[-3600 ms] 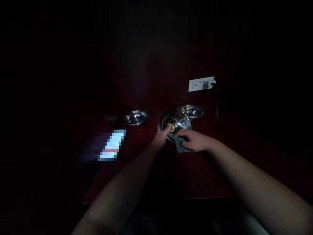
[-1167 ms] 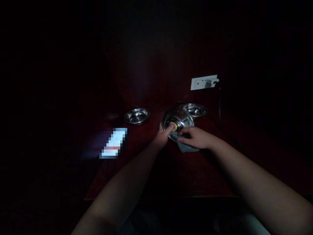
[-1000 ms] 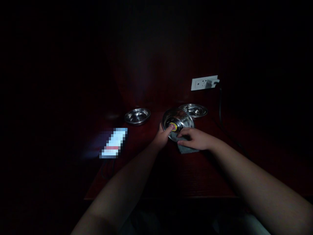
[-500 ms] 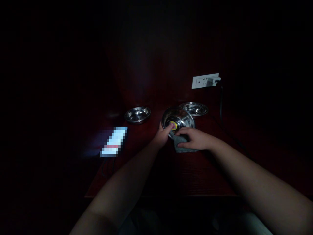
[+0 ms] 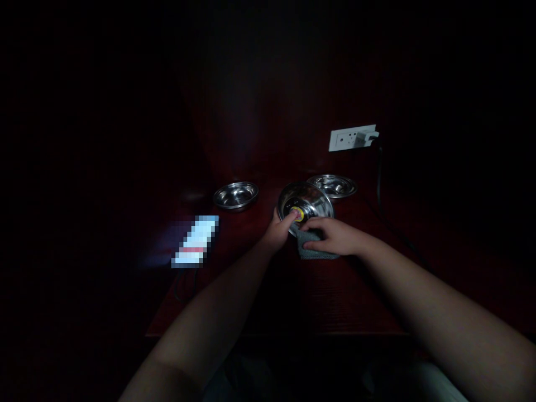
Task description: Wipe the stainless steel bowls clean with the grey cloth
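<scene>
A shiny steel bowl (image 5: 312, 198) is tilted up at the middle of the dark red table, its underside with a round yellow sticker (image 5: 297, 214) toward me. My left hand (image 5: 278, 230) grips the bowl at its left side, the thumb lying on the sticker. My right hand (image 5: 333, 235) is closed on a grey-green cloth (image 5: 314, 249) and presses it against the bowl's near right side. Part of the cloth hangs below the fingers toward the tabletop.
One steel bowl (image 5: 236, 196) stands at the back left, a wide-rimmed steel dish (image 5: 335, 186) behind the held bowl. A lit phone (image 5: 196, 241), pixelated, lies left with a cable. A wall socket (image 5: 352, 138) holds a plug; its cord (image 5: 379, 178) runs down to the table (image 5: 318, 301).
</scene>
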Demonstrator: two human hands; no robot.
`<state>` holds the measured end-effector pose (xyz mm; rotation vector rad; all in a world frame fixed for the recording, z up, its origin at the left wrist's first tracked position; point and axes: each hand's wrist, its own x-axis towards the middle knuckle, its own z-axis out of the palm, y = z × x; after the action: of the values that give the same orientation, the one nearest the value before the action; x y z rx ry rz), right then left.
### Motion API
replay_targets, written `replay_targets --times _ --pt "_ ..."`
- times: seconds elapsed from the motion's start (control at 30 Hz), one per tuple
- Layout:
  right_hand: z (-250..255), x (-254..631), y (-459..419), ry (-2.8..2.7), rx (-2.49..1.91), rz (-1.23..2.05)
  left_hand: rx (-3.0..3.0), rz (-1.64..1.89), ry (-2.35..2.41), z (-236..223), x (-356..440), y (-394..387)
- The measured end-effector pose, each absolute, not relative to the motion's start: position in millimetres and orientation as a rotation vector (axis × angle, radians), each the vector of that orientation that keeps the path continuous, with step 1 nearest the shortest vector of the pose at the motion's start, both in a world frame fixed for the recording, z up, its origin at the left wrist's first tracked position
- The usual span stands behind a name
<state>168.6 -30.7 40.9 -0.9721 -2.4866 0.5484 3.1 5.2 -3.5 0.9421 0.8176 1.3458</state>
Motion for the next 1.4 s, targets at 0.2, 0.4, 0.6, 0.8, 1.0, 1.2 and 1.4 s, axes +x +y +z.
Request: replay_targets --times 0.2,0.4,0.6,0.8,1.0,1.2,1.4 --pt "42.3 172.8 -28.2 -2.487 -1.053 0.584 1.004 1.330 0.843 -2.3 2.5 3.0" --pt "41.8 181.1 -23.5 -2.484 -1.137 0.677 1.057 1.314 0.827 -4.7 1.1 3.7" --pt "42.8 180.4 -23.7 -2.452 -1.052 0.775 1.059 1.330 0.807 -10.2 0.8 7.6" --pt "42.3 177.7 -24.2 -2.416 -0.958 0.838 1.103 1.373 0.779 -16.8 2.1 13.3" --pt "39.1 174.7 -24.5 -2.422 -0.972 0.763 1.113 1.363 0.796 -14.8 2.0 11.2" --pt "39.7 171.3 -27.5 -2.439 -0.943 0.679 1.095 1.357 0.807 -9.2 2.4 7.9" --pt "41.4 171.0 -28.3 -2.447 -1.001 0.662 1.086 1.351 0.793 -10.9 2.6 9.2"
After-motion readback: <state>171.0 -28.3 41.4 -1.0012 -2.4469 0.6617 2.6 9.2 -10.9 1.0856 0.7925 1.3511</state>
